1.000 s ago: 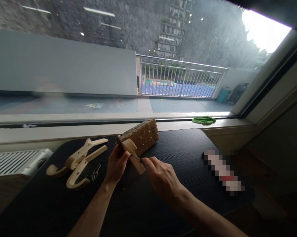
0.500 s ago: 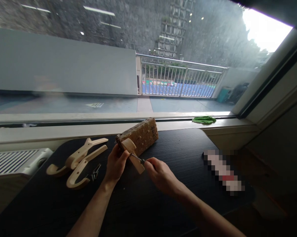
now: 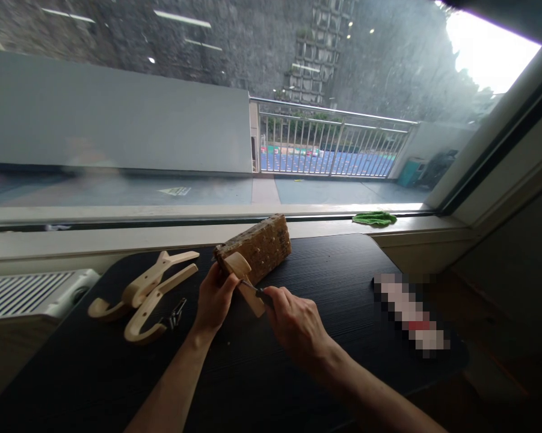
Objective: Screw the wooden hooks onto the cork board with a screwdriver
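Observation:
My left hand (image 3: 215, 296) is closed around a pale wooden hook (image 3: 254, 300), thumb on top, with the hook against the near face of a rough brown block (image 3: 266, 246). In my right hand (image 3: 293, 313) is a screwdriver (image 3: 264, 296) with a dark handle and a thin metal shaft. Its tip meets the hook beside my left thumb, where the exact contact is too small to make out. To the left lie two more wooden hooks, one farther back (image 3: 139, 285) and one nearer (image 3: 156, 302), both with drilled holes. Small dark metal pieces (image 3: 175, 316) lie beside the nearer one.
Everything rests on a black table (image 3: 334, 264) below a window. A green cloth (image 3: 374, 218) lies on the white sill (image 3: 316, 227). A blurred-out item (image 3: 408, 313) is at the table's right, and a white radiator (image 3: 40, 294) stands to the left.
My right hand has turned a little around the screwdriver's handle. The left hand, hook and block hold their places, while the whole view has shifted slightly.

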Motion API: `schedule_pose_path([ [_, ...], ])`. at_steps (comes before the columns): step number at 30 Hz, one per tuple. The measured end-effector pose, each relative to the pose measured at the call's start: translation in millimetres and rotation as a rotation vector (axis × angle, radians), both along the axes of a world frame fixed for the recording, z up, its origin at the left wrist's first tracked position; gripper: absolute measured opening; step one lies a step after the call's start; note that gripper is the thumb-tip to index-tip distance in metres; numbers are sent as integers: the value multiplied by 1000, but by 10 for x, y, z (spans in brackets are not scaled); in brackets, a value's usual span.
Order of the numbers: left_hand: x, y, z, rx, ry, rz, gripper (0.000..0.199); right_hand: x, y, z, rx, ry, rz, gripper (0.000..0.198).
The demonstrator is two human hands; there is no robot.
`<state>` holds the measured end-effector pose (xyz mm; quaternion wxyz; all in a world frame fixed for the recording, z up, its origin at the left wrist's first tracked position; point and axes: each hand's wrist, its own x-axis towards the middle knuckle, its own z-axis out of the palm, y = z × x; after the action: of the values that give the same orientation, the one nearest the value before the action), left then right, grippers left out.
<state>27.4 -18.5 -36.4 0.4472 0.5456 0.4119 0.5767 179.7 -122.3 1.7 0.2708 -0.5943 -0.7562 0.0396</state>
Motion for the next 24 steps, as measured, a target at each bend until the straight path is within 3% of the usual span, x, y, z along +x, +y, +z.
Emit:
schedule_pose_path([
  [7, -1, -3, -1, 33, 4, 9, 30, -4, 30, -66, -201, 412, -170, 28],
  [11, -14, 19, -32, -2, -10, 10, 31, -18, 32, -53, -211, 477, -178, 23],
  [18, 42, -4, -52, -80, -48, -22, 39, -164, -129, -14, 65, 235, -117, 19],
  [24, 116, -361, 8, -69, -81, -51, 48, -106, -440, 108, 145, -66, -81, 14],
])
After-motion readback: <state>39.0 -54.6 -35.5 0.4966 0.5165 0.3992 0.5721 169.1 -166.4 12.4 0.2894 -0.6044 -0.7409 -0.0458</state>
